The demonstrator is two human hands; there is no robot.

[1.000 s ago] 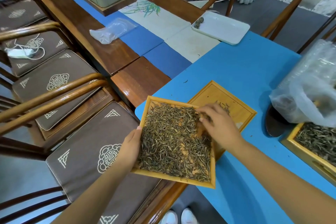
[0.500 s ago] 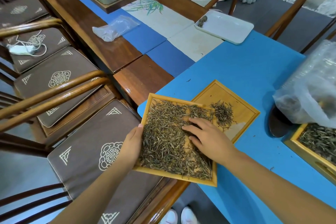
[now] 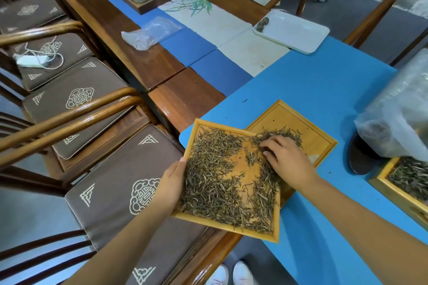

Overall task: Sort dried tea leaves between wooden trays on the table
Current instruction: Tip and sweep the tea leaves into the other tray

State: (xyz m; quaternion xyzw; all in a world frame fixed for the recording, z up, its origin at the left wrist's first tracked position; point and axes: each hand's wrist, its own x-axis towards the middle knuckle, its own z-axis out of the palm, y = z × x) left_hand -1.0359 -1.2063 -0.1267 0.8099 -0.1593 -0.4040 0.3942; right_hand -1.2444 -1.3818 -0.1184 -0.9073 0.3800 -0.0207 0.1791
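A wooden tray (image 3: 231,224) heaped with dried tea leaves (image 3: 213,183) is gripped at its near-left edge by the left hand (image 3: 172,183), overhanging the surface (image 3: 312,90) and overlapping a second tray (image 3: 322,136). The right hand (image 3: 286,159), its fingers (image 3: 266,146) loosely bent and flat on the leaves (nothing pinched), rakes them toward that second tray. A tilt or hurried sweep is likely to spill leaves over a rim, onto the blue cloth or the floor.

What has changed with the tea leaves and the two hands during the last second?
The right hand has swept tea leaves off the held tray onto the flat tray behind it, baring a patch of wood. The left hand still grips the held tray's left edge.
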